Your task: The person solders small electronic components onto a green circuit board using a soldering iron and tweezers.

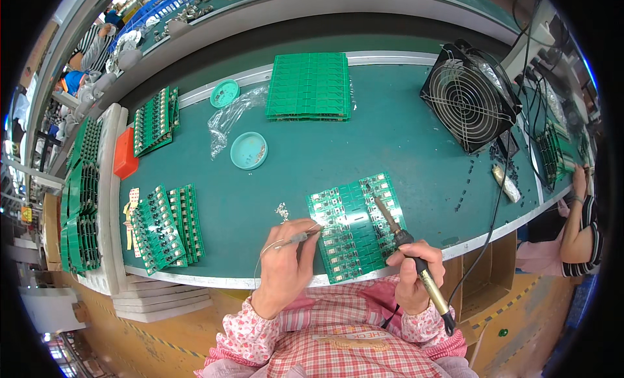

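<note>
My right hand (420,274) is closed round a soldering iron (429,284) with a dark and brass-coloured handle. Its metal tip slants up over the right part of a green circuit board panel (356,228); whether it touches cannot be seen. My left hand (286,261) pinches a slim grey pen-like tool (296,239), from which a thin pale wire or tube curves back past the wrist. That tool's tip points at the panel's left edge. Rows of small components cover both sides of the panel, lying at the table's front edge. Small loose parts (281,211) lie just beyond my left hand.
Board stacks stand at the back (309,85), far left (156,121) and front left (169,228). Two turquoise dishes (249,150) and plastic film (227,121) lie mid-left. A black fan (467,102) stands right, near the iron's cord (497,212). Another person's arm (578,228) is far right.
</note>
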The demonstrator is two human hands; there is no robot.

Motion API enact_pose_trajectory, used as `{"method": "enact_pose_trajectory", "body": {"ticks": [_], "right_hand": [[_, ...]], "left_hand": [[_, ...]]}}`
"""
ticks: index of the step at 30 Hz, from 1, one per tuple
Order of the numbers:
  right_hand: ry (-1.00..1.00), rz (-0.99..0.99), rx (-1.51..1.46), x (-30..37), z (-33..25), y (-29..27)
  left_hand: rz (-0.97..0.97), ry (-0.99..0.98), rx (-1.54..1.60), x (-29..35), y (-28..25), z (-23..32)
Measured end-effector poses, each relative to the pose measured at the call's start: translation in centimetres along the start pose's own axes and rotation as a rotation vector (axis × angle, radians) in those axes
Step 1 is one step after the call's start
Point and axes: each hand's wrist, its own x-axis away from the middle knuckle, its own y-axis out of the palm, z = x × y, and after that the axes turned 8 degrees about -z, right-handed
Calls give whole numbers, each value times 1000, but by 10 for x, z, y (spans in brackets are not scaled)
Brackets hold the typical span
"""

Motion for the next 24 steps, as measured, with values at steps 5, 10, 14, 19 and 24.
{"method": "enact_pose_trajectory", "body": {"ticks": [5, 10, 14, 19, 24], "right_hand": [[35, -32, -250, 1, -8, 3], [-80, -107, -367, -4, -7, 7], [-118, -118, -369, -9, -8, 10], [-99, -138, -363, -8, -7, 9], [-79, -149, -348, -7, -8, 10]], "left_hand": [[-8, -13, 0, -1, 0, 1], [0, -8, -3, -1, 0, 0], [-3, -16, 0, -1, 0, 1], [-11, -34, 6, 0, -1, 2], [-6, -28, 10, 0, -1, 2]]}}
